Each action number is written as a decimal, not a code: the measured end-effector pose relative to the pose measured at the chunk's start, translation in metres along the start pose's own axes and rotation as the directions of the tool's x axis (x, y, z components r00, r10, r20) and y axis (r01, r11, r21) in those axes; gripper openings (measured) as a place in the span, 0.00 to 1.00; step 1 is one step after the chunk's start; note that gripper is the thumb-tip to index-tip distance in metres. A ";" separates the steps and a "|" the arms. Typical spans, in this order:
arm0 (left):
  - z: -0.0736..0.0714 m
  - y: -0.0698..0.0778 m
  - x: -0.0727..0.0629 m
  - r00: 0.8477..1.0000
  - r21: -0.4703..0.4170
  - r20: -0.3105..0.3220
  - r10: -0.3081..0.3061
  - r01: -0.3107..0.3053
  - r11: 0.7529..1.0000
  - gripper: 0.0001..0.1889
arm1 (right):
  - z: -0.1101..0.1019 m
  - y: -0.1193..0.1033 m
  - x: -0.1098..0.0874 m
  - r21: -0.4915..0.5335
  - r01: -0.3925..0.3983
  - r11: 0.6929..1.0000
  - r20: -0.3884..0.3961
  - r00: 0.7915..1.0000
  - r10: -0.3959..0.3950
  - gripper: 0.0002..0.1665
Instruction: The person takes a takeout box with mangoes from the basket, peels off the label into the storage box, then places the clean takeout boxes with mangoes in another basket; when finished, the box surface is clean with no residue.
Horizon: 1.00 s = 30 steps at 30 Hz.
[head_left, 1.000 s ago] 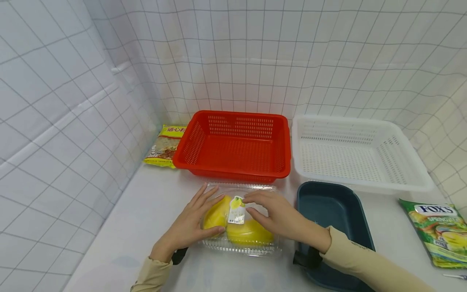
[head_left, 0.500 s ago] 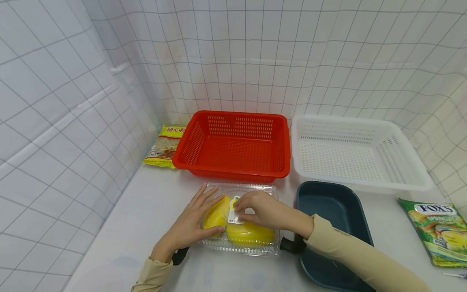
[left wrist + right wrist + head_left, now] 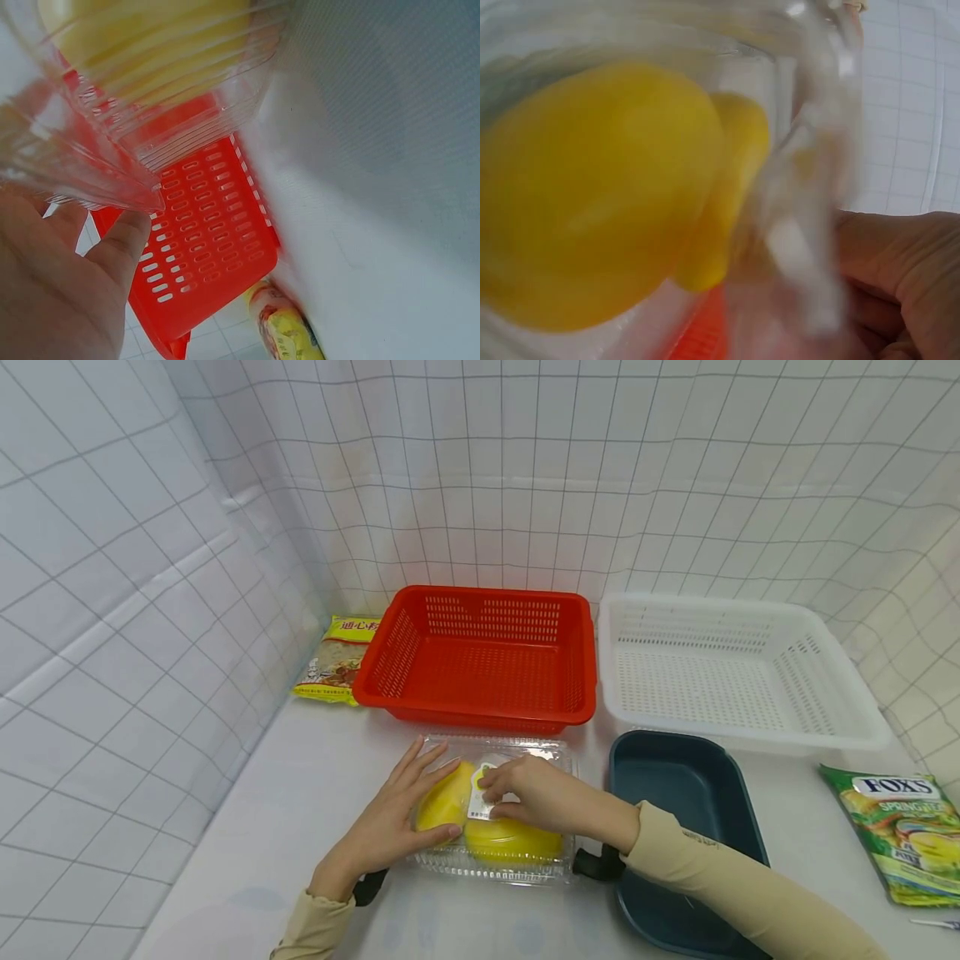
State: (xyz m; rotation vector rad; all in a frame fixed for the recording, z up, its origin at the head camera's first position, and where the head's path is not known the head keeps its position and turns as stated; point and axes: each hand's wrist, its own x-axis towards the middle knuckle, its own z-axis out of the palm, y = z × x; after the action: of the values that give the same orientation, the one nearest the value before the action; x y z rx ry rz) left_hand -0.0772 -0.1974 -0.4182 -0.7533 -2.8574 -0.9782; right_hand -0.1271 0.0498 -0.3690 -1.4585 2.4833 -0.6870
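A clear plastic clamshell box (image 3: pixel 517 878) lies on the table with smooth yellow rounded fruits (image 3: pixel 513 842) inside. On its lid sits a white label (image 3: pixel 480 810) with a yellow fruit picture at the top. My left hand (image 3: pixel 393 814) rests on the box's left side, fingers spread and straight, thumb along the front. My right hand (image 3: pixel 540 789) is over the lid, fingers curled, its fingertips and thumb at the label's right edge, seeming to pinch it; the fingers cover part of the label. In the right wrist view, the large yellow fruit (image 3: pixel 600 195) shows through the plastic wall.
Behind the box stands a red basket (image 3: pixel 487 681), with a white basket (image 3: pixel 712 689) to its right. A dark blue tray (image 3: pixel 675 777) lies under my right forearm. A yellow food packet (image 3: pixel 337 660) is at the back left, a green FOX'S bag (image 3: pixel 900 835) at the far right.
My right hand has moved left over the label, and its fingers have curled in towards the thumb; for the last half second it holds nearly still. My left hand and the box have stayed put.
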 end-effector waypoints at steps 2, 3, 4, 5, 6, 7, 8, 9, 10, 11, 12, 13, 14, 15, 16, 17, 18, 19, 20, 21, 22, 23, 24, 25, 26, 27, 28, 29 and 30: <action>0.000 0.000 0.000 1.000 -0.002 0.000 -0.003 0.003 1.000 0.40 | 0.000 -0.001 0.000 0.004 -0.006 1.000 0.003 1.000 0.006 0.12; 0.000 0.000 0.000 1.000 -0.001 -0.001 -0.003 0.003 1.000 0.40 | 0.000 -0.001 0.000 0.006 -0.009 1.000 0.004 1.000 0.009 0.12; 0.000 0.000 0.000 1.000 0.001 -0.002 -0.004 0.004 1.000 0.40 | 0.001 0.000 0.000 0.008 -0.012 1.000 0.005 1.000 0.012 0.12; 0.000 0.000 0.000 1.000 0.004 -0.003 -0.004 0.004 1.000 0.40 | 0.001 0.000 0.000 0.010 -0.014 1.000 0.007 1.000 0.014 0.12; 0.000 0.000 0.000 1.000 0.007 -0.003 -0.003 0.003 1.000 0.40 | 0.001 0.000 0.000 0.008 -0.013 1.000 0.008 1.000 0.013 0.13; 0.000 0.001 0.000 1.000 0.011 -0.004 0.000 0.000 1.000 0.40 | 0.001 0.000 0.000 0.006 -0.012 1.000 0.008 1.000 0.012 0.13; 0.000 0.001 0.000 1.000 0.014 -0.004 0.003 -0.003 1.000 0.40 | 0.002 0.000 0.000 0.003 -0.011 1.000 0.008 1.000 0.011 0.13; 0.000 0.001 0.000 1.000 0.018 -0.005 0.007 -0.007 1.000 0.40 | 0.002 0.001 0.001 -0.001 -0.008 1.000 0.009 1.000 0.008 0.13; 0.000 0.001 0.000 1.000 0.020 -0.005 0.011 -0.011 1.000 0.40 | 0.002 0.001 0.001 -0.004 -0.008 1.000 0.009 1.000 0.008 0.13; 0.000 0.001 0.000 1.000 0.023 -0.006 0.015 -0.015 1.000 0.40 | 0.003 0.001 0.001 -0.007 -0.007 1.000 0.010 1.000 0.007 0.13; 0.000 0.001 0.000 1.000 0.022 -0.006 0.019 -0.019 1.000 0.40 | 0.003 0.001 0.001 -0.007 -0.009 1.000 0.011 1.000 0.009 0.13; 0.000 0.001 0.000 1.000 0.022 -0.006 0.022 -0.021 1.000 0.40 | 0.003 0.001 0.001 -0.006 -0.012 1.000 0.013 1.000 0.012 0.13; 0.001 0.000 0.000 1.000 0.022 -0.006 0.023 -0.023 0.999 0.40 | 0.003 0.000 0.001 -0.005 -0.016 1.000 0.015 1.000 0.016 0.13; 0.001 0.000 0.000 1.000 0.023 -0.006 0.022 -0.022 0.999 0.39 | 0.003 0.000 0.001 -0.008 -0.018 1.000 0.017 1.000 0.018 0.13; 0.001 0.001 0.000 1.000 0.022 -0.004 0.020 -0.020 1.000 0.39 | 0.003 0.000 0.001 -0.011 -0.021 1.000 0.018 1.000 0.021 0.13; 0.001 0.001 0.000 1.000 0.021 -0.003 0.017 -0.017 1.000 0.39 | 0.003 -0.001 0.001 -0.013 -0.024 1.000 0.018 1.000 0.024 0.13; 0.001 0.001 0.000 1.000 0.019 -0.002 0.014 -0.014 1.000 0.39 | 0.003 -0.001 0.001 -0.016 -0.025 1.000 0.018 1.000 0.025 0.13; 0.002 0.001 0.000 1.000 0.020 -0.001 0.011 -0.011 1.000 0.39 | 0.003 -0.002 0.001 -0.017 -0.027 1.000 0.016 1.000 0.027 0.13; 0.002 0.001 0.000 1.000 0.021 0.000 0.007 -0.007 1.000 0.39 | 0.003 -0.002 0.002 -0.020 -0.027 0.999 0.013 1.000 0.028 0.13; 0.002 0.001 0.000 1.000 0.019 0.000 0.005 -0.005 1.000 0.39 | 0.003 -0.002 0.002 -0.026 -0.027 0.999 0.010 1.000 0.028 0.13; 0.001 0.001 0.000 1.000 0.017 0.001 0.004 -0.004 1.000 0.39 | 0.003 -0.002 0.002 -0.028 -0.028 0.999 0.006 1.000 0.028 0.13; 0.001 0.001 0.000 1.000 0.017 0.001 0.003 -0.003 1.000 0.39 | 0.004 -0.003 0.002 -0.030 -0.029 0.999 0.003 1.000 0.029 0.13; 0.001 0.001 0.000 1.000 0.016 0.002 0.002 -0.002 1.000 0.39 | 0.004 -0.003 0.002 -0.035 -0.029 0.999 -0.002 1.000 0.029 0.12; 0.001 0.001 0.000 1.000 0.018 0.003 0.001 -0.001 1.000 0.39 | 0.005 -0.002 0.003 -0.037 -0.028 0.999 -0.007 1.000 0.028 0.12; 0.001 0.000 0.000 1.000 0.017 0.003 0.000 -0.001 1.000 0.39 | 0.005 -0.002 0.003 -0.042 -0.028 0.999 -0.011 1.000 0.028 0.12; 0.001 0.001 0.000 1.000 0.016 0.004 -0.001 0.001 1.000 0.39 | 0.005 -0.002 0.003 -0.043 -0.029 0.999 -0.016 0.999 0.028 0.12; 0.001 0.001 0.000 1.000 0.014 0.005 -0.001 0.001 1.000 0.39 | 0.006 -0.001 0.003 -0.040 -0.028 0.999 -0.021 0.999 0.027 0.12; 0.001 0.001 0.000 1.000 0.013 0.006 -0.002 0.002 1.000 0.39 | 0.006 -0.001 0.003 -0.035 -0.028 0.999 -0.025 0.999 0.027 0.12; 0.000 0.001 0.000 1.000 0.012 0.006 -0.001 0.001 1.000 0.39 | 0.005 -0.001 0.003 -0.028 -0.028 0.999 -0.029 0.999 0.027 0.12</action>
State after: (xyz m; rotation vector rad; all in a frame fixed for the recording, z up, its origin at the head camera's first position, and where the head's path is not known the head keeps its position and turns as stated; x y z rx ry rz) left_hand -0.0769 -0.1967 -0.4181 -0.7555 -2.8662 -0.9594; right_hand -0.1261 0.0454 -0.3733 -1.4312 2.5399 -0.6752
